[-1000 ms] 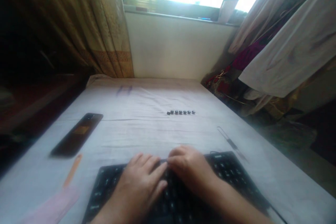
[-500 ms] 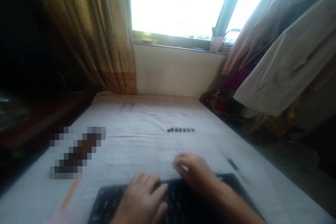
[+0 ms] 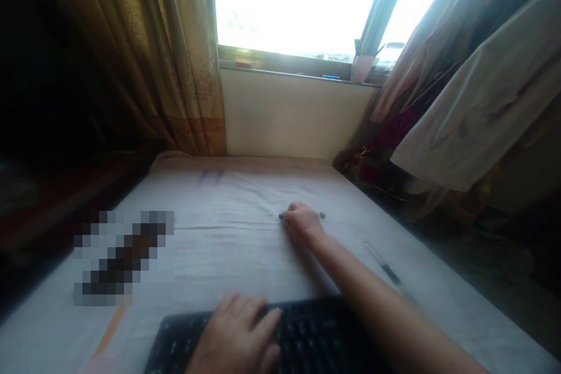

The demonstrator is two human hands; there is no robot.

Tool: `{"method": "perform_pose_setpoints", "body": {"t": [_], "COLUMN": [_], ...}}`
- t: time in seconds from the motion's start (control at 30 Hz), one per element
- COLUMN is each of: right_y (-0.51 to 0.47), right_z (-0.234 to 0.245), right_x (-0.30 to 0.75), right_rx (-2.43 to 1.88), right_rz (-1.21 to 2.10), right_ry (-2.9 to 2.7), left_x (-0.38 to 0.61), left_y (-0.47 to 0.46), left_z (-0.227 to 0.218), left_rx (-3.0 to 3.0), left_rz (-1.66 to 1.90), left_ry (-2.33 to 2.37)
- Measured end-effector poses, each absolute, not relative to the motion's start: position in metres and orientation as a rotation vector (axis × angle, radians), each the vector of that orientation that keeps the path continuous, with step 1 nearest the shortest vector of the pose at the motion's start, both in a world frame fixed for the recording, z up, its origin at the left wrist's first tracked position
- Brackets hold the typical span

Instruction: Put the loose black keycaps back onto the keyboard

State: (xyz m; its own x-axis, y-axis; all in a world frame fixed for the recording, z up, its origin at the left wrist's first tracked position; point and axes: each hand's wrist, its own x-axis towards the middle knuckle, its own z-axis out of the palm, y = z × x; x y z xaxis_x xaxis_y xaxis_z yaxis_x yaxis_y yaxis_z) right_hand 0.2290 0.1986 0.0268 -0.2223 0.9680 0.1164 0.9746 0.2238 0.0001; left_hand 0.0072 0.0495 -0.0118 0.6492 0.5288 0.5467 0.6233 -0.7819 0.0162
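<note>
A black keyboard [image 3: 307, 324] lies on the pale cloth at the near edge of the view. My left hand [image 3: 239, 333] rests on its left half, fingers spread and thumb apart, holding nothing. My right hand [image 3: 302, 222] reaches out past the keyboard to a row of small dark pieces that look like keycaps. Its fingers are bent and closed together at the left end of the row, on the leftmost keycap [image 3: 281, 216]. Another keycap [image 3: 323, 215] shows right of the hand; those between are hidden behind it.
A thin tool with a dark handle and wire loop [image 3: 390, 272] lies on the cloth [image 3: 228, 245] at right. An orange strip [image 3: 109, 327] and a pixelated patch [image 3: 125, 258] are at left. Hanging clothes [image 3: 473, 111], a curtain [image 3: 188, 58] and a window surround the surface.
My right hand has moved forward from above the keyboard to the row of keycaps, covering most of it. My left hand stays in place on the keyboard.
</note>
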Motion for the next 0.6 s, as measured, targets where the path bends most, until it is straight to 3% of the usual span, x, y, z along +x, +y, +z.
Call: {"method": "perform_pose_setpoints", "body": {"t": [0.6], "right_y": [0.230], "right_z": [0.020], "right_x": [0.227], "right_rx": [-1.897], "right_rz": [0.035], "right_ry": [-2.310], "left_x": [0.012], "left_y": [0.040], "left_z": [0.003], "left_rx": [-2.828], "left_rz": [-0.810], "left_ry": [-1.106]}}
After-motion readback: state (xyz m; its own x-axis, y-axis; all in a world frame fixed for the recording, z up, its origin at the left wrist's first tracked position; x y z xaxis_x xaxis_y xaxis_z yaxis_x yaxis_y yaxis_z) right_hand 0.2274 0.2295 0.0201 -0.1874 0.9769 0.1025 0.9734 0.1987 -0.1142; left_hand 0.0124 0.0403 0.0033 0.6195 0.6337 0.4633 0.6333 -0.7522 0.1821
